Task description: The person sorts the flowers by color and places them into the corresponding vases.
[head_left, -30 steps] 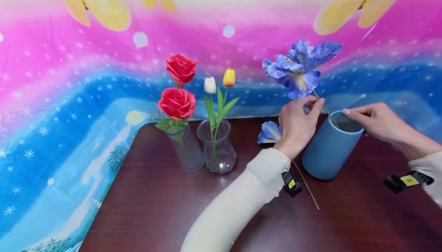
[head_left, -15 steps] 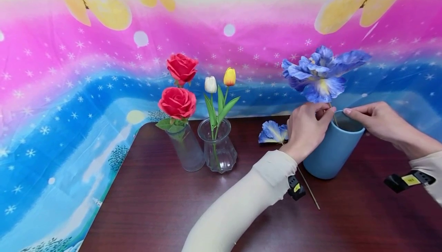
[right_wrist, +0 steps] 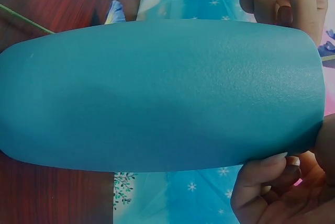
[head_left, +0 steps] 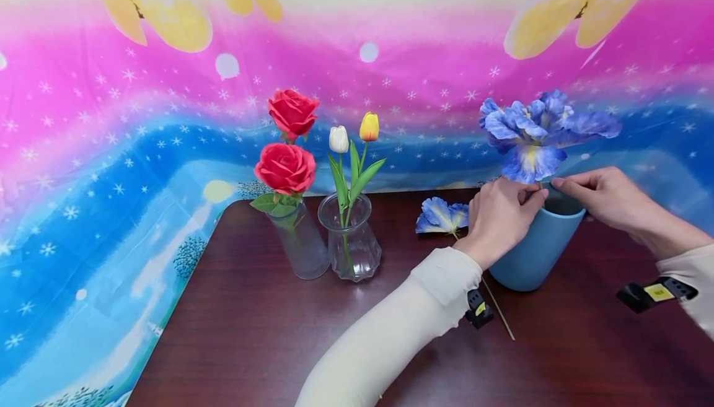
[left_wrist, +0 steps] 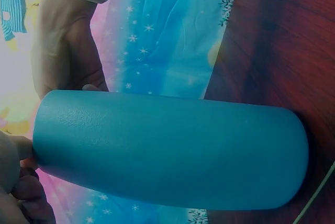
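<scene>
In the head view, a tall blue vase [head_left: 538,252] stands at the right of the table. My left hand [head_left: 502,215] pinches the stem of a blue-purple iris [head_left: 532,134] right at the vase's mouth, and the bloom spreads above the rim. The lower stem is hidden in the vase. My right hand [head_left: 608,202] grips the vase's rim from the right, its fingers curled against the outer wall in the right wrist view. Behind the left wrist lies a second iris [head_left: 440,216] on the table, its thin stem pointing toward the front.
Left of the hands, a clear glass vase [head_left: 354,255] holds a white tulip [head_left: 338,139] and a yellow one. Beside it, a frosted vase [head_left: 304,246] holds two red roses [head_left: 286,168]. A printed cloth [head_left: 139,178] hangs behind the dark wooden table [head_left: 251,332].
My left hand has moved right and down with the iris, lowering its stem deeper into the blue vase. The right hand has stayed at the rim.
</scene>
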A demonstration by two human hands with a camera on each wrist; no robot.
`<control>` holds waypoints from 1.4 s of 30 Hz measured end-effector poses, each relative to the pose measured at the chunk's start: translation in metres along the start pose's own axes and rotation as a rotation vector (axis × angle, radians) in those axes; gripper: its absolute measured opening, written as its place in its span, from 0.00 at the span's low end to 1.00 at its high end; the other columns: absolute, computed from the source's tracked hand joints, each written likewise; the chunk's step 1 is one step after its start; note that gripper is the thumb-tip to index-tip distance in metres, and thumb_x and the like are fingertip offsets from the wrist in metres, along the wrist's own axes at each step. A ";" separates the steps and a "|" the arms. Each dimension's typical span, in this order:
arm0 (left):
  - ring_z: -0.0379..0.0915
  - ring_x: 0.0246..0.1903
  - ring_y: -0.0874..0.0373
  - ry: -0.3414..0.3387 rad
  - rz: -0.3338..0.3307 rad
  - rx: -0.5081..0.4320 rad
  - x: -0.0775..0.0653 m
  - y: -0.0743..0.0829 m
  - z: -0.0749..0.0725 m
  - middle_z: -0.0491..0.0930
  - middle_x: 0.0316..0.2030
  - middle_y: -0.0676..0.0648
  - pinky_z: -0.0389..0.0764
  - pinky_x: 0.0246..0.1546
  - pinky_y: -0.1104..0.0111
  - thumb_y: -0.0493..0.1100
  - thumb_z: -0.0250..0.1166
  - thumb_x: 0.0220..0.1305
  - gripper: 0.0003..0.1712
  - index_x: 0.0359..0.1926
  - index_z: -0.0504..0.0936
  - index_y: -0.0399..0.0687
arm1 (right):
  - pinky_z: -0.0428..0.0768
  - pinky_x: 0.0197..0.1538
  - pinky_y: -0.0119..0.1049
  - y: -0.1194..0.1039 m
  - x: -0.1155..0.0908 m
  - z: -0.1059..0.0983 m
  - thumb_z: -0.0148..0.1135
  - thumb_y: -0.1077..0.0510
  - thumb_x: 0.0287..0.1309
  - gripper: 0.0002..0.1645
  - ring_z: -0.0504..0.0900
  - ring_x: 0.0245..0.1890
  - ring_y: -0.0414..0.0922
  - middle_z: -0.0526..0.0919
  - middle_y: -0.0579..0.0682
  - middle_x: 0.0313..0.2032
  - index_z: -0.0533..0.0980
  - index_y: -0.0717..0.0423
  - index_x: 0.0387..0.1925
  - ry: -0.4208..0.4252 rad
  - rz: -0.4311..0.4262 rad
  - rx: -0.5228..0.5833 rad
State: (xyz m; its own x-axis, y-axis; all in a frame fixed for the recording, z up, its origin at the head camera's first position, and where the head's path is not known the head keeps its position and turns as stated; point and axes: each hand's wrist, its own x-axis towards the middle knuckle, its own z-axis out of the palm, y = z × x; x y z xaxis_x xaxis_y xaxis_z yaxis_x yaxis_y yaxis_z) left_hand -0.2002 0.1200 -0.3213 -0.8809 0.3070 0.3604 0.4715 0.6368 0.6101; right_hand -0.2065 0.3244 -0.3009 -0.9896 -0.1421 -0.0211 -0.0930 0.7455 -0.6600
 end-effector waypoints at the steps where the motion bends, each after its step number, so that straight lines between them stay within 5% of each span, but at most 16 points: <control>1: 0.57 0.08 0.66 0.001 0.002 0.007 0.000 0.000 0.000 0.60 0.10 0.57 0.52 0.09 0.76 0.59 0.56 0.75 0.24 0.21 0.80 0.61 | 0.67 0.21 0.43 0.000 0.000 0.000 0.47 0.46 0.78 0.23 0.63 0.13 0.47 0.65 0.44 0.11 0.70 0.04 0.33 -0.001 0.000 0.001; 4: 0.56 0.07 0.66 0.004 0.010 0.044 0.000 0.000 0.000 0.60 0.10 0.57 0.53 0.08 0.76 0.60 0.55 0.75 0.27 0.19 0.79 0.57 | 0.67 0.21 0.43 0.000 0.000 0.000 0.47 0.46 0.78 0.22 0.63 0.13 0.47 0.66 0.44 0.11 0.70 0.05 0.33 -0.003 -0.001 0.003; 11: 0.60 0.08 0.68 -0.024 0.054 0.148 0.001 0.003 0.000 0.66 0.11 0.58 0.59 0.10 0.76 0.60 0.51 0.77 0.17 0.44 0.87 0.69 | 0.65 0.18 0.43 0.002 -0.001 -0.001 0.48 0.46 0.78 0.21 0.63 0.12 0.48 0.65 0.44 0.11 0.70 0.06 0.35 0.001 -0.015 0.016; 14: 0.62 0.11 0.68 -0.051 0.073 0.180 0.002 0.003 -0.001 0.69 0.16 0.60 0.62 0.12 0.75 0.59 0.49 0.79 0.17 0.43 0.85 0.71 | 0.65 0.17 0.43 0.002 -0.001 -0.001 0.47 0.46 0.78 0.20 0.62 0.11 0.48 0.65 0.44 0.11 0.70 0.08 0.37 0.001 -0.016 0.017; 17: 0.63 0.13 0.67 -0.072 0.073 0.177 0.004 0.005 -0.002 0.70 0.18 0.60 0.62 0.13 0.75 0.58 0.48 0.79 0.18 0.37 0.83 0.70 | 0.65 0.18 0.43 0.001 -0.001 -0.001 0.45 0.45 0.78 0.14 0.62 0.12 0.47 0.64 0.44 0.11 0.76 0.25 0.55 -0.006 0.002 -0.011; 20: 0.64 0.15 0.68 -0.077 0.072 0.183 0.004 0.005 -0.002 0.71 0.20 0.60 0.63 0.14 0.75 0.57 0.49 0.79 0.18 0.36 0.84 0.69 | 0.66 0.20 0.43 -0.002 0.000 -0.001 0.44 0.43 0.78 0.29 0.63 0.14 0.47 0.64 0.44 0.11 0.73 0.58 0.66 -0.009 0.025 -0.040; 21: 0.65 0.15 0.68 -0.075 0.071 0.185 0.004 0.006 -0.002 0.71 0.20 0.60 0.64 0.15 0.75 0.57 0.49 0.79 0.18 0.37 0.85 0.70 | 0.66 0.21 0.43 -0.002 0.000 -0.001 0.44 0.43 0.78 0.31 0.63 0.14 0.47 0.64 0.44 0.11 0.73 0.60 0.66 -0.010 0.028 -0.044; 27: 0.65 0.16 0.70 -0.047 0.082 0.190 0.004 0.004 -0.002 0.72 0.21 0.63 0.64 0.16 0.77 0.58 0.51 0.78 0.16 0.40 0.85 0.70 | 0.67 0.22 0.43 0.001 0.000 -0.002 0.47 0.44 0.78 0.09 0.65 0.16 0.47 0.65 0.44 0.11 0.74 0.26 0.47 0.002 0.016 -0.012; 31: 0.63 0.13 0.70 0.002 0.075 0.168 0.002 0.003 -0.001 0.72 0.18 0.62 0.62 0.13 0.77 0.60 0.54 0.76 0.17 0.33 0.83 0.64 | 0.68 0.22 0.42 0.002 0.000 -0.003 0.47 0.47 0.78 0.16 0.66 0.15 0.47 0.68 0.44 0.14 0.74 0.16 0.39 0.005 -0.012 0.001; 35: 0.62 0.11 0.70 0.021 0.063 0.139 0.003 0.003 -0.001 0.72 0.18 0.61 0.61 0.12 0.77 0.61 0.56 0.74 0.18 0.32 0.84 0.62 | 0.71 0.24 0.38 0.005 0.002 -0.003 0.49 0.53 0.77 0.20 0.67 0.15 0.42 0.69 0.37 0.15 0.78 0.22 0.33 0.033 -0.045 0.022; 38: 0.64 0.14 0.73 0.005 0.073 0.120 0.004 0.004 0.000 0.75 0.23 0.66 0.63 0.15 0.79 0.59 0.56 0.74 0.13 0.41 0.87 0.68 | 0.73 0.30 0.27 0.007 0.003 -0.001 0.50 0.56 0.77 0.14 0.73 0.26 0.27 0.73 0.21 0.31 0.78 0.36 0.53 0.061 -0.110 0.039; 42: 0.66 0.16 0.75 0.001 0.081 0.102 0.005 0.004 0.001 0.78 0.26 0.68 0.64 0.17 0.81 0.59 0.57 0.74 0.13 0.45 0.87 0.69 | 0.69 0.40 0.13 0.010 0.006 0.002 0.51 0.56 0.76 0.32 0.66 0.46 0.11 0.63 0.12 0.50 0.58 0.55 0.76 0.085 -0.173 0.046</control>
State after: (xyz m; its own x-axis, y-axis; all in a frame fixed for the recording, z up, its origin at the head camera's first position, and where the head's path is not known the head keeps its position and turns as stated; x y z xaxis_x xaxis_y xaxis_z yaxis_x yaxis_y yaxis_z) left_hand -0.2026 0.1244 -0.3174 -0.8402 0.3596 0.4059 0.5340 0.6790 0.5038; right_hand -0.2132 0.3296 -0.3093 -0.9653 -0.2082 0.1579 -0.2591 0.6842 -0.6817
